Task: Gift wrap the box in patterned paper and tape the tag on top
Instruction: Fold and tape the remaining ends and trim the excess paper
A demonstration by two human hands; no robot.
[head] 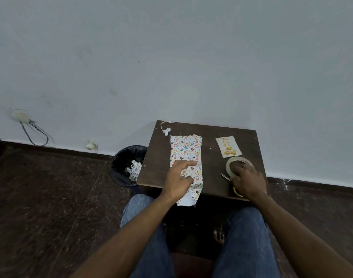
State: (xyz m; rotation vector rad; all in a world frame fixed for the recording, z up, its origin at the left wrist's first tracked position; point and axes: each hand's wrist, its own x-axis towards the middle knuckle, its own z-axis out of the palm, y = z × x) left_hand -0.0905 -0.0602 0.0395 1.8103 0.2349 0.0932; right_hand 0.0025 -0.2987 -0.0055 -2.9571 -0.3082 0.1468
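My left hand (179,177) presses the wrapped box (186,157); my right hand (246,180) grasps the tape roll (231,164) beside it. If I lift the left, the paper may unfold.

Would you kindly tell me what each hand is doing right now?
Left hand: open, fingers resting on the wrapped box.
Right hand: gripping the tape roll.

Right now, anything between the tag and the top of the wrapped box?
Only the left hand, which rests on the near half of the wrapped box. The far half of the top is bare. The tag lies to its right with bare table between them. The right hand grips the tape roll.
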